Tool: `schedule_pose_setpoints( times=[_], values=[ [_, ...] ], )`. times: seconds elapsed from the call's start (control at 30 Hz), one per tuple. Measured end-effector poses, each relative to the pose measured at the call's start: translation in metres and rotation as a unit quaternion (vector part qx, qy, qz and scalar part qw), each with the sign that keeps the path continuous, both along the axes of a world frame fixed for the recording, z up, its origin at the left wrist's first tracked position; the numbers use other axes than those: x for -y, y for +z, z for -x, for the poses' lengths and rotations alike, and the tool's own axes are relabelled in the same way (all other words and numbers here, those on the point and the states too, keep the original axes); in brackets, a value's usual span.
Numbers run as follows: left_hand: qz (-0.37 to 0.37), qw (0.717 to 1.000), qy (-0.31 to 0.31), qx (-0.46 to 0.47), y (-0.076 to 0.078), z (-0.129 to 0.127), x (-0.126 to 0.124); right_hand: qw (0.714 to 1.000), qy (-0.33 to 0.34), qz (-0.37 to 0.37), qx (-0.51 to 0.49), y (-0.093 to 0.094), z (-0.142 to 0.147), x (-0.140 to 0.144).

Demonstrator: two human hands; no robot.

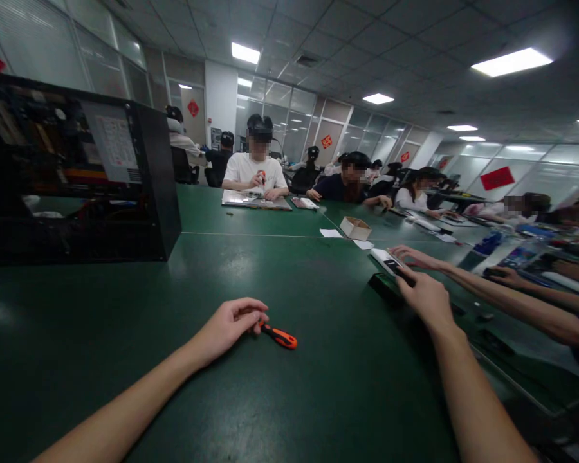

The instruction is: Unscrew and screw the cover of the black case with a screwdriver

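Observation:
On the green table, a screwdriver with an orange and black handle (282,337) lies with its handle pointing right. My left hand (234,325) is closed, its curled fingertips at the near end of that handle; the shaft is hidden beneath them. Over at the right, my right hand (427,299) reaches forward with fingers closed around a small dark item (405,276), too unclear to name. This item is up against a flat white object (383,260) with a dark panel. Another person's hand (412,256) is at the white object's far side.
A black computer case (157,186) with exposed insides stands at the left of the table (212,399). A small open box (356,228) and white papers (330,233) lie farther back. Across the table a person (255,161) works on a flat panel (255,200). A co-worker's forearms enter from the right.

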State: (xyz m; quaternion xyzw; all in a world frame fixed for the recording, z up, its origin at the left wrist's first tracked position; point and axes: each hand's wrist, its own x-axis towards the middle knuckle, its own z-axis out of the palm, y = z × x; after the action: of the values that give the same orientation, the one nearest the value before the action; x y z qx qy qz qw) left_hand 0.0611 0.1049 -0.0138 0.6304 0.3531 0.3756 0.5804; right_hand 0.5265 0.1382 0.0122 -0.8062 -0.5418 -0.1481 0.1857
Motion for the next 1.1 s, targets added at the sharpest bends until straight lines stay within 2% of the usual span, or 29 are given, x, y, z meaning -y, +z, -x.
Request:
schedule_pose_setpoints(
  times=[0.1,0.37,1.1],
  values=[
    [-0.002,1.000,0.001,-0.013,0.000,0.000,0.000,0.998,-0.036,0.046,-0.007,-0.006,-0.022,0.001],
    [-0.020,0.999,0.004,-0.032,0.001,0.001,0.000,0.994,0.000,0.110,0.000,-0.016,-0.015,-0.006],
    [-0.026,0.999,0.001,-0.036,0.000,0.000,-0.001,0.987,0.014,0.156,0.031,-0.025,-0.014,-0.010]
  ],
)
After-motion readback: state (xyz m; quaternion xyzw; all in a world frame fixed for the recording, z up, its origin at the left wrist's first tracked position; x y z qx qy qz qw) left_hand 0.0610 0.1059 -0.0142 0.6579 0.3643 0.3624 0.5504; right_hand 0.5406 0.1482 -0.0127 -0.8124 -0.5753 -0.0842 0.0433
